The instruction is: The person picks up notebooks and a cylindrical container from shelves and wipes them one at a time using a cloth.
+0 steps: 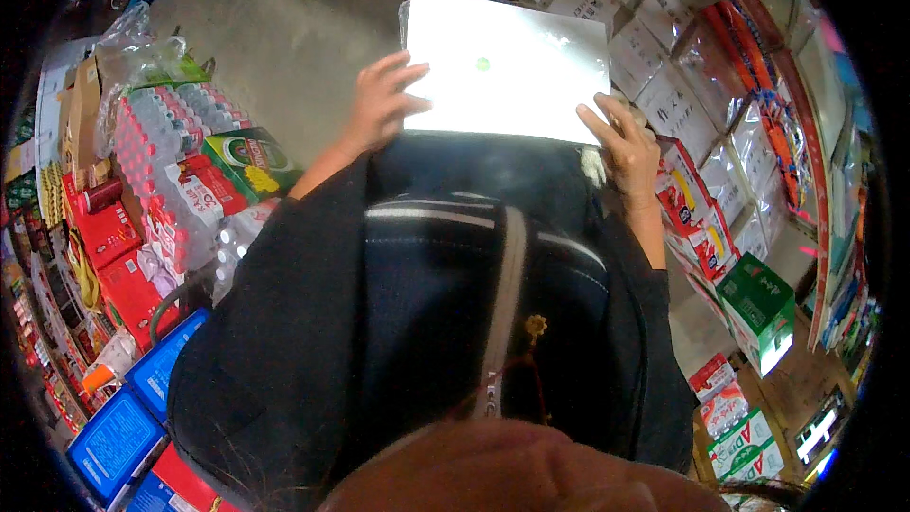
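Observation:
A flat, white, plastic-wrapped pack [505, 78] is held out over my lap, its bright top washed out by glare around a small green mark. My left hand [384, 99] grips its left edge, with the fingers lying over the top. At the lower right corner, my right hand [625, 142] holds the pack with fingers on its upper face. Both palms' undersides are hidden. Below the right corner hangs a pale, fluffy-looking thing [593, 165], too blurred to name.
Plastic-wrapped packs [668, 99] bearing writing lie in rows at the upper right. Red cartons [693, 206] and a green box [757, 309] stand by my right arm. Shrink-wrapped bottles [163, 149], a green carton [249, 163] and blue boxes [114, 444] crowd the left. Concrete floor [270, 35] shows ahead.

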`<state>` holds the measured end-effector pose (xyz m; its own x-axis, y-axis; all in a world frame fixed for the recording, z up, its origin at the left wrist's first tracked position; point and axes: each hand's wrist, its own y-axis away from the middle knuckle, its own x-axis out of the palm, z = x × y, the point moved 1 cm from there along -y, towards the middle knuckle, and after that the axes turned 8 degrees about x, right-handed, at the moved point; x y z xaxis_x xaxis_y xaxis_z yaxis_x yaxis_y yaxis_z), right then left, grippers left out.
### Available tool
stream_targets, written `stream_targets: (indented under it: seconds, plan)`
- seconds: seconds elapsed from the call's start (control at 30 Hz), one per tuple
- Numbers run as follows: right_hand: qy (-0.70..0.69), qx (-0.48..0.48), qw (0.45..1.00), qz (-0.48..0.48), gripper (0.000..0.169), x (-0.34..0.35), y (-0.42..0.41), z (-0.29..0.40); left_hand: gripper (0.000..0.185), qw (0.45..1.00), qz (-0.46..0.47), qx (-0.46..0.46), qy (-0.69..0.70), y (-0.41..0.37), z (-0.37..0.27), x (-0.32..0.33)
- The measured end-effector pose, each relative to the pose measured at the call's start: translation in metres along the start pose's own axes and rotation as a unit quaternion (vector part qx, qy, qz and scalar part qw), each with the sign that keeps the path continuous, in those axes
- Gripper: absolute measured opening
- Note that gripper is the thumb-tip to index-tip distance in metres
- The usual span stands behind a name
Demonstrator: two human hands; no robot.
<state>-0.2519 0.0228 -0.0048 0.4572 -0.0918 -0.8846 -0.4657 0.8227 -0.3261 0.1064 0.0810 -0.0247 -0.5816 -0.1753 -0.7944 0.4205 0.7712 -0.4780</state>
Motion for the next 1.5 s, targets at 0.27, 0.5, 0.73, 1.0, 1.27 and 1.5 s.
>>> stream_targets:
  seconds: [0.27,0.5,0.73,1.0,1.27,1.5]
  plan:
    - [0.022,-0.007,1.000,0.014,0.055,-0.003,-0.002,0.003,0.044,0.683,-0.118,-0.522,0.497,-0.014,0.033,-0.006]
    - [-0.006,0.172,0.985,0.001,0.048,-0.017,-0.003,-0.020,0.045,0.729,-0.034,-0.501,0.466,-0.017,0.025,0.018]
    - [-0.186,0.289,0.914,-0.217,0.023,-0.095,-0.050,-0.025,0.032,0.708,-0.074,-0.477,0.515,-0.030,0.007,0.022]
    - [-0.076,-0.109,0.987,0.087,0.031,0.047,-0.081,0.092,0.033,0.746,-0.196,-0.378,0.512,-0.019,0.014,0.053]
    - [0.146,0.036,0.982,0.112,0.028,0.043,-0.068,0.034,0.029,0.733,-0.184,-0.430,0.494,-0.023,0.006,0.049]
    - [0.041,0.170,0.968,0.177,0.035,0.037,0.001,-0.119,0.034,0.725,-0.192,-0.420,0.510,-0.021,0.014,0.049]
